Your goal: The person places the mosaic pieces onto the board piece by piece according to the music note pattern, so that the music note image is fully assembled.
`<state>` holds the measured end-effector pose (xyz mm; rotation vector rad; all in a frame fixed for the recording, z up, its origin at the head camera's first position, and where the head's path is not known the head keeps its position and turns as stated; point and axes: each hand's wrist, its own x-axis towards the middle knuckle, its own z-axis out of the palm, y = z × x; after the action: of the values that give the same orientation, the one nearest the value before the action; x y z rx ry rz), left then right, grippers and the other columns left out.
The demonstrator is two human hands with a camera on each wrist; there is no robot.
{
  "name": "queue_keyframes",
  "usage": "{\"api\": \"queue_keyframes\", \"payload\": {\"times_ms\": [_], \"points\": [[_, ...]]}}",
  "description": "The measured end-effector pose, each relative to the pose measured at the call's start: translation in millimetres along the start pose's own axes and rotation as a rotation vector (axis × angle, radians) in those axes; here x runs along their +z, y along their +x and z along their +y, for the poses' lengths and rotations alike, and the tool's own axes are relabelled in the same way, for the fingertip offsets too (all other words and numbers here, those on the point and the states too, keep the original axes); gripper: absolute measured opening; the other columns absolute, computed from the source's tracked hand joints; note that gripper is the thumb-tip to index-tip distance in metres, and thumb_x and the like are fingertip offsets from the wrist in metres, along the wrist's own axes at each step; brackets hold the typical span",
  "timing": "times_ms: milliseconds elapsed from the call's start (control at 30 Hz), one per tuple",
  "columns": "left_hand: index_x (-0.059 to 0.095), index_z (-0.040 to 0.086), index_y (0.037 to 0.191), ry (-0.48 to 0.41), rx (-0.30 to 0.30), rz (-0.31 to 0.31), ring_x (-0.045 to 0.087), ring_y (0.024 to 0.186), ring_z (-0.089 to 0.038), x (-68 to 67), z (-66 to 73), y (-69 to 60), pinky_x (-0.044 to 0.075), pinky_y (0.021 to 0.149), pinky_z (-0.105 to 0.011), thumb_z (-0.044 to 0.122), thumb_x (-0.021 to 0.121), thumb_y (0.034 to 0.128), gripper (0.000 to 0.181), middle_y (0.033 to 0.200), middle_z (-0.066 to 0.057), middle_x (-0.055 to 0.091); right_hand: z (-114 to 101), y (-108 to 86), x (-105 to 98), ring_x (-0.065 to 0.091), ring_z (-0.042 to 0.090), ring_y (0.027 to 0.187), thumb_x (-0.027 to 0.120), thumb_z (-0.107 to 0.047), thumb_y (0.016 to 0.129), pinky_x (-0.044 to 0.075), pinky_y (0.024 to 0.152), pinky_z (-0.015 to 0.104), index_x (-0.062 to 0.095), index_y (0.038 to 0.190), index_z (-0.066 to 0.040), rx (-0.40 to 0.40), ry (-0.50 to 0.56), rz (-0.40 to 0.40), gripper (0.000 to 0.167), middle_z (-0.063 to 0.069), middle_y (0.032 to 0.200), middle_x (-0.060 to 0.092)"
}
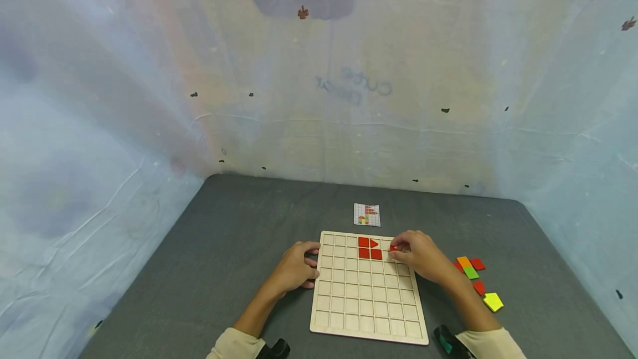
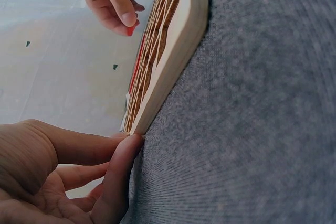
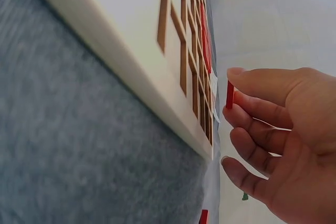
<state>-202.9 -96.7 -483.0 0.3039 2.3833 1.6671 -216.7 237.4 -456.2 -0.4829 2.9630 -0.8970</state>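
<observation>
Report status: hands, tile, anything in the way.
Right hand pinching red tile above board. Left hand touching board's left edge. No obstruction visible.

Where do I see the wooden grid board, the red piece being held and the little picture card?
Wooden grid board [image 1: 366, 292]: head view, a bare cell near its middle.
Red piece being held [image 3: 230, 96]: right wrist view, its narrow side.
Little picture card [image 1: 366, 215]: head view, middle of its printed face.
</observation>
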Motion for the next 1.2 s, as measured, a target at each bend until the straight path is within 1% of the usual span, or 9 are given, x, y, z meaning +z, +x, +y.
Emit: {"api": "queue_keyframes", "payload": {"times_ms": [200, 333, 600, 867, 1000, 1200], "points": [[0.060, -0.006, 0.143, 0.002, 0.003, -0.002, 0.064, 0.100, -0.026, -0.2, 1.0, -0.7, 0.064, 0.058, -0.035, -0.014, 0.073, 0.0811, 0.064, 0.129, -0.020, 0.057, -4.3, 3.2, 3.5, 0.056, 0.017, 0.092, 0.081, -0.017, 0.093, 0.051, 0.080, 0.038, 0.078, 0.103, -0.007, -0.010, -0.007, -0.016, 0.014, 0.001, 0.098, 0.069], [0.060, -0.005, 0.142, 0.000, 0.003, -0.001, 0.064, 0.100, -0.025, 0.0, 1.4, -0.6, 0.064, 0.057, -0.035, -0.015, 0.074, 0.0810, 0.064, 0.129, -0.019, 0.057, -5.5, 3.9, 5.0, 0.057, 0.016, 0.093, 0.081, -0.016, 0.093, 0.051, 0.081, 0.038, 0.078, 0.102, -0.007, -0.017, -0.002, -0.030, 0.013, 0.001, 0.099, 0.070], [0.059, -0.006, 0.143, 0.000, 0.004, 0.002, 0.065, 0.101, -0.025, 0.5, 1.0, -0.4, 0.064, 0.057, -0.035, -0.015, 0.074, 0.0810, 0.064, 0.130, -0.019, 0.057, -2.1, 3.8, 7.0, 0.055, 0.015, 0.092, 0.081, -0.013, 0.093, 0.050, 0.079, 0.037, 0.077, 0.099, -0.008, -0.049, -0.014, -0.028, 0.009, -0.001, 0.095, 0.069], [0.059, -0.006, 0.143, -0.006, 0.003, 0.000, 0.064, 0.101, -0.026, 0.2, 0.6, -0.6, 0.064, 0.057, -0.036, -0.015, 0.073, 0.0808, 0.064, 0.130, -0.019, 0.057, 0.1, 3.6, 7.2, 0.056, 0.017, 0.094, 0.081, -0.012, 0.093, 0.050, 0.084, 0.043, 0.079, 0.096, -0.010, -0.050, -0.029, -0.035, 0.004, -0.004, 0.094, 0.070], [0.060, -0.005, 0.143, -0.005, 0.003, 0.000, 0.064, 0.101, -0.025, 0.1, 0.7, -0.6, 0.064, 0.057, -0.036, -0.014, 0.073, 0.0809, 0.064, 0.130, -0.019, 0.057, 0.9, 4.4, 7.4, 0.058, 0.018, 0.095, 0.081, -0.013, 0.092, 0.050, 0.087, 0.046, 0.080, 0.095, -0.009, -0.058, -0.044, -0.033, 0.005, -0.004, 0.094, 0.070], [0.060, -0.005, 0.143, -0.001, 0.004, -0.001, 0.064, 0.101, -0.025, 0.2, 0.8, -0.8, 0.064, 0.057, -0.035, -0.014, 0.073, 0.0813, 0.063, 0.130, -0.019, 0.057, 0.9, 5.3, 7.1, 0.058, 0.017, 0.094, 0.080, -0.010, 0.092, 0.051, 0.086, 0.045, 0.081, 0.096, -0.009, -0.077, -0.052, -0.030, 0.004, -0.003, 0.095, 0.071]]}}
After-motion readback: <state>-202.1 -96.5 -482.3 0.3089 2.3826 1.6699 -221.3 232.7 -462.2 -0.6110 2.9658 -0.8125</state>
